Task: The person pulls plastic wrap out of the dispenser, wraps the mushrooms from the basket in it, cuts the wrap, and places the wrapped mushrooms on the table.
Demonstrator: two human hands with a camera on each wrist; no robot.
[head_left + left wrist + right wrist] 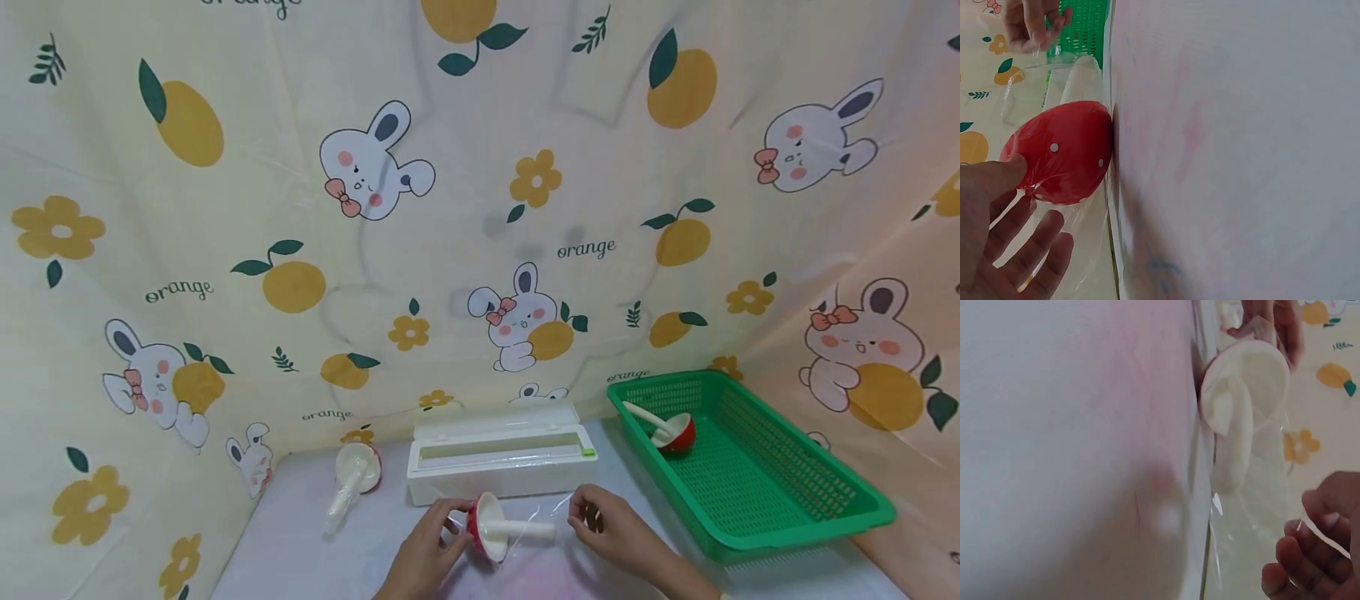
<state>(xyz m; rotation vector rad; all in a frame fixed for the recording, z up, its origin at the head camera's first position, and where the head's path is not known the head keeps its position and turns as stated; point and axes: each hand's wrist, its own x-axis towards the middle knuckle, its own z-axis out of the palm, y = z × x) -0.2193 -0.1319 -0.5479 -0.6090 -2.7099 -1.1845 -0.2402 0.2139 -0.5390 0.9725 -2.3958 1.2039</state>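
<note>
A red ladle [491,527] with white dots, a cream inside and a cream handle lies sideways in front of me, with clear plastic film [1254,519] around it. My left hand [429,546] grips the bowl from the left; in the left wrist view its thumb presses the film-covered red back [1069,153], with the other fingers spread below. Beyond the handle's end, my right hand [611,529] has curled fingers and pinches the film's edge, which stretches toward its fingertips. In the right wrist view, the right fingertips [1300,528] are apart from the ladle itself.
Behind the ladle stands a long white film dispenser box [495,479], its lid raised. Another film-wrapped ladle [356,475] lies at the left. At the right, a green basket [795,533] contains a red ladle [678,433]. A patterned cloth [450,233] hangs behind the white table [262,542].
</note>
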